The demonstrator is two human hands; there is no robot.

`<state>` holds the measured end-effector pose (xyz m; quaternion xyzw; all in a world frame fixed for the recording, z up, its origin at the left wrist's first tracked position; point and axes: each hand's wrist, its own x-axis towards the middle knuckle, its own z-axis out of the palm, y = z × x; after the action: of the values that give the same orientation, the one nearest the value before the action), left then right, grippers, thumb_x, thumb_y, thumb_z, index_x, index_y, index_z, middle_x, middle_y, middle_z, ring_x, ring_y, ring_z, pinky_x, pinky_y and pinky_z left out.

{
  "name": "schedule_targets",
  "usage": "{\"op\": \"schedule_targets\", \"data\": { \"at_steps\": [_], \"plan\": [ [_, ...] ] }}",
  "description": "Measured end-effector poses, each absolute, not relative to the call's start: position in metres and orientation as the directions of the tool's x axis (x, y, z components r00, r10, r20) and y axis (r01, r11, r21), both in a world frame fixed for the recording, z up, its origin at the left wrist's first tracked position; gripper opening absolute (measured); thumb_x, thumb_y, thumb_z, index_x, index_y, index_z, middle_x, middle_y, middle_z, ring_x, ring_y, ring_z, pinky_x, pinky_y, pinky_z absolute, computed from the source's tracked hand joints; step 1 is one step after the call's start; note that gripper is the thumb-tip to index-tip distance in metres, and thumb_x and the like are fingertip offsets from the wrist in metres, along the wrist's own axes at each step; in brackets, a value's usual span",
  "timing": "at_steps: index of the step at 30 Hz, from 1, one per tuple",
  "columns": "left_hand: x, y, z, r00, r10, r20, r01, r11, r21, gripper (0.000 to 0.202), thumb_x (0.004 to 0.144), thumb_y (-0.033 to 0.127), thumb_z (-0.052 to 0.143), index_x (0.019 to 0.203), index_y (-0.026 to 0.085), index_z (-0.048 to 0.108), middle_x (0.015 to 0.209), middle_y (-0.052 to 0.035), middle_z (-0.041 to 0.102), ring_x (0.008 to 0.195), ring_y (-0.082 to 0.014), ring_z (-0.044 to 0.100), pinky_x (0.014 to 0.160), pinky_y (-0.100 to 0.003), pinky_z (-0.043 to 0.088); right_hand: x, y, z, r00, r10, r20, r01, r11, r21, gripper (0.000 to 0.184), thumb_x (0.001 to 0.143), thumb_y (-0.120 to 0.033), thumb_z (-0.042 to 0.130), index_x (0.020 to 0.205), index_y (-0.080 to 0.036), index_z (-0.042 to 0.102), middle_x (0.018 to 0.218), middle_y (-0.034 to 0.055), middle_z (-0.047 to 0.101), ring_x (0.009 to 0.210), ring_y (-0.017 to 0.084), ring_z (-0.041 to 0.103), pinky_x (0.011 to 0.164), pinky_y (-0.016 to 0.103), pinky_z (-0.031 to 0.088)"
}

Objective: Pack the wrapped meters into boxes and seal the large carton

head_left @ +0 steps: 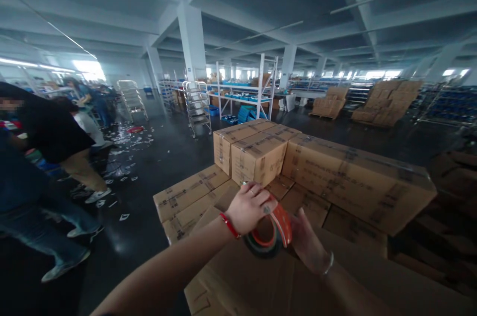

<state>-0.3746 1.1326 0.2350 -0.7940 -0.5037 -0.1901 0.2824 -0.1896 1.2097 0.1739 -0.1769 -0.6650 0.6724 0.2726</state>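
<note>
Two hands at a tape dispenser over stacked cartons.
The left hand grips the top of the orange tape dispenser, which rests on the near cardboard carton; the right hand, fingers extended and holding nothing, lies flat on the carton just beside the dispenser. Sealed cartons are stacked behind. People stand on the dark floor at left.

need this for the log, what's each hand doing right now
Left hand: closed over the top of the tape dispenser.
Right hand: open, beside the tape dispenser; contact cannot be told.
</note>
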Motion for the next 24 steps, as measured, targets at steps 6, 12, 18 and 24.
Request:
{"op": "schedule_targets", "data": {
  "at_steps": [6, 12, 18, 24],
  "plan": [
    [-0.343, 1.139, 0.226, 0.461, 0.69, 0.558, 0.867, -0.218, -0.447, 0.017, 0.094, 0.025, 0.043, 0.101, 0.023, 0.059, 0.095, -0.0018, 0.062, 0.099, -0.0219, 0.055, 0.099, -0.039, 0.04, -0.19, 1.21, 0.156, -0.772, 0.624, 0.119, -0.302, -0.194, -0.933, 0.049, 0.077, -0.062, 0.064, 0.102, -0.019, 0.069, 0.099, 0.007, 0.071, 0.098, 0.026, 0.065, 0.099, 0.046, 0.046],
    [-0.371, 1.094, 0.211, -0.046, 0.743, 0.668, 0.996, -0.018, 0.088, 0.048, 0.091, 0.031, 0.036, 0.138, 0.023, 0.036, 0.147, -0.0101, 0.038, 0.137, -0.0252, 0.033, 0.116, -0.05, 0.026, -0.177, 1.211, 0.144, -0.841, 0.526, 0.13, -0.228, -0.126, -0.965, 0.043, 0.075, -0.057, 0.07, 0.09, -0.017, 0.069, 0.079, 0.0044, 0.069, 0.069, 0.018, 0.06, 0.068, 0.032, 0.051],
    [-0.403, 1.099, 0.162, -0.336, 0.93, 0.146, 0.916, 0.287, 0.28, 0.053, 0.096, 0.038, 0.028, 0.141, 0.012, 0.039, 0.151, -0.0146, 0.036, 0.142, -0.0268, 0.028, 0.118, -0.047, 0.025, -0.177, 1.207, 0.161, -0.868, 0.496, 0.033, -0.124, -0.15, -0.981, 0.045, 0.072, -0.057, 0.073, 0.096, -0.019, 0.067, 0.092, 0.0046, 0.07, 0.089, 0.023, 0.064, 0.084, 0.035, 0.051],
    [-0.397, 1.11, 0.155, -0.273, 0.961, 0.047, 0.93, 0.251, 0.269, 0.061, 0.096, 0.047, 0.021, 0.146, 0.013, 0.03, 0.156, -0.0145, 0.022, 0.146, -0.0274, 0.014, 0.12, -0.05, 0.015, -0.131, 1.229, 0.204, -0.838, 0.539, -0.083, 0.101, 0.005, -0.995, 0.048, 0.07, -0.061, 0.07, 0.091, -0.019, 0.069, 0.079, 0.0067, 0.071, 0.074, 0.023, 0.066, 0.072, 0.035, 0.055]
  ]
}}
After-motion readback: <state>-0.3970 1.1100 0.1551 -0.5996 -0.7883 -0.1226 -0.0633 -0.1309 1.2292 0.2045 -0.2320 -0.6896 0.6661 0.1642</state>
